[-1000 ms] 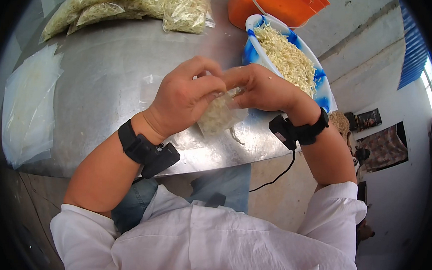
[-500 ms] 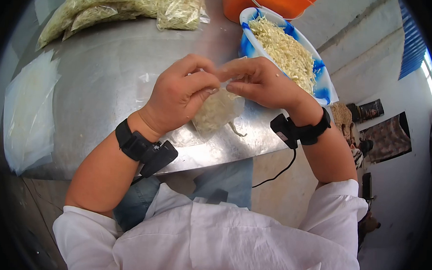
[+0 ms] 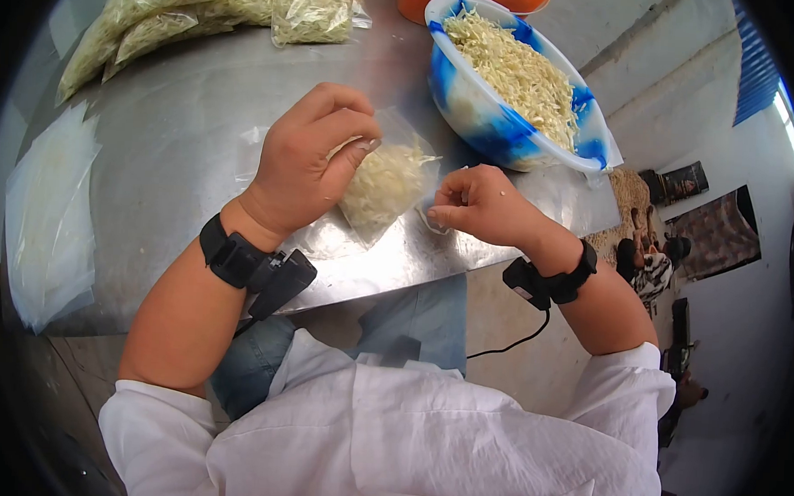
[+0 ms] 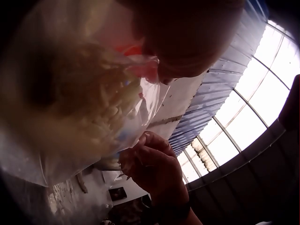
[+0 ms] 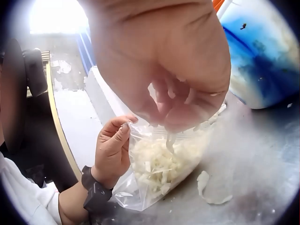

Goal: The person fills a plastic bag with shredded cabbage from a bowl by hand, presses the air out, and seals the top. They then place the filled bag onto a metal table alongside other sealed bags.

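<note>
My left hand [image 3: 317, 160] pinches the top edge of a clear plastic bag [image 5: 143, 192], which holds pale shredded strips [image 3: 387, 181]. In the right wrist view the left hand [image 5: 112, 152] grips the bag's corner between thumb and fingers. My right hand [image 3: 487, 208], fingers curled together, is just right of the bag. Pale shreds [image 5: 171, 89] show within its curled fingers, and a thin one hangs at the fingertips over the bag. In the left wrist view the right hand [image 4: 154, 164] appears beyond the bag's edge.
A blue-and-white basin [image 3: 473, 118] heaped with shreds stands right, an orange bucket [image 3: 412, 2] behind it. Filled bags [image 3: 314, 14] lie at the back of the metal table [image 3: 166, 149]. Flat plastic bags [image 3: 52, 224] lie at left. One loose strip [image 5: 206, 190] lies beside the bag.
My right hand has drawn away from the bag's mouth, rightward and toward my body, its fingers curling in. My left hand still pinches the bag, now more fully in sight.
</note>
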`<state>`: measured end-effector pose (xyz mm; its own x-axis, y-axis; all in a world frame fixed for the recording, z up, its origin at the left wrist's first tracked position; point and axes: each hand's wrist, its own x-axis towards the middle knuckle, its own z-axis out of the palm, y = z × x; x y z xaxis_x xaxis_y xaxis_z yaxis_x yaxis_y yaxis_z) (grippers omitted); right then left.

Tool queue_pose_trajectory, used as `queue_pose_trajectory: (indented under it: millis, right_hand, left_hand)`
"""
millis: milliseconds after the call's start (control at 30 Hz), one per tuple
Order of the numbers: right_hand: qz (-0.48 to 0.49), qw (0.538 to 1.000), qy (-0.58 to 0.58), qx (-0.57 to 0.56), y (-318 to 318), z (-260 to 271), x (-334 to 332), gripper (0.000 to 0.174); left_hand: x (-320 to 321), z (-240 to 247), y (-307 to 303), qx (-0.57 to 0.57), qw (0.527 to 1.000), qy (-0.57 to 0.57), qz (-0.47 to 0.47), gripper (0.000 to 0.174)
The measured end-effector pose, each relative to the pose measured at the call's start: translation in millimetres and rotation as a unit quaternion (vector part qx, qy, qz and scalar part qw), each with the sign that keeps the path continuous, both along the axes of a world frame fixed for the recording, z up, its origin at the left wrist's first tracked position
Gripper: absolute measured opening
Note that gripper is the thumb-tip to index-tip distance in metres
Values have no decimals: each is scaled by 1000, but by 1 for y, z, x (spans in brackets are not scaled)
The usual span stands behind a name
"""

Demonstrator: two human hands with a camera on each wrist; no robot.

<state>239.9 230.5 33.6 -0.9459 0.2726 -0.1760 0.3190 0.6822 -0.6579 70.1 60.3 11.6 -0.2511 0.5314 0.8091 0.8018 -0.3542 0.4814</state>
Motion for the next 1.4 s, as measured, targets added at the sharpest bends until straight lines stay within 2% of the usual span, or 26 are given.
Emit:
queue_pose_trajectory:
  millis: [67,100,333,433,467,533,633,667,733,767,800,867,933,1033,1100,1233,1333,1400]
  right_hand:
    - [56,987,-20,150,-4,-8,-3,18]
    - [66,980,-34,185,-7,-11,-5,19]
    - [80,971,-62,216,-1,-10,-10,12]
    - [74,979,-20,189,8,18,-7,10]
    - [39,992,-6,121,7,32,-7,9]
    - [-10,996,29,81,7,53,-9,11]
    - [13,994,74,81,2,66,-23,9]
    - [14,994,75,81,1,65,-29,9]
    - [91,976,94,173,-5,58,-43,11]
    - [105,976,40,189,-13,62,-50,16]
    - [106,975,41,189,-13,57,-55,16]
    - [195,957,85,195,-9,45,-64,23]
    - [193,968,40,156,-11,49,-67,26]
    - [206,968,92,112,-6,42,-72,33]
    - [137,989,58,12,-10,46,-73,34]
    - [145,986,76,15,-10,40,-73,33]
    - [109,992,64,2,-14,37,-71,33]
    - [126,987,99,29,-10,32,-69,32]
  left_hand:
    - [0,0,0,-1,1000,0,-3,11]
    - [0,0,0,-2,1000,1,-3,11]
    - [-1,1,-3,-11,1000,10,-11,13]
    - [-1,2,-3,-15,1000,9,-7,15]
    - [-1,3,-4,-17,1000,9,-7,15]
    - [0,3,-4,-16,1000,10,-6,15]
    - [1,3,-3,-15,1000,6,-10,14]
    - [1,3,-3,-13,1000,0,-13,14]
    - [0,2,-3,-10,1000,-1,-12,14]
    - [0,2,-2,-7,1000,-3,-12,14]
    - [0,2,-3,-7,1000,-2,-11,14]
    - [0,2,-3,-8,1000,-6,-16,15]
    - [0,2,-3,-6,1000,-6,-13,15]
    - [0,3,-3,3,1000,-1,-9,15]
    - [-1,2,-2,11,1000,4,-6,15]
    - [-1,0,-2,9,1000,-6,-6,14]
    - [-1,0,-2,8,1000,-3,-6,14]
    - [-1,0,-2,6,1000,-2,-5,14]
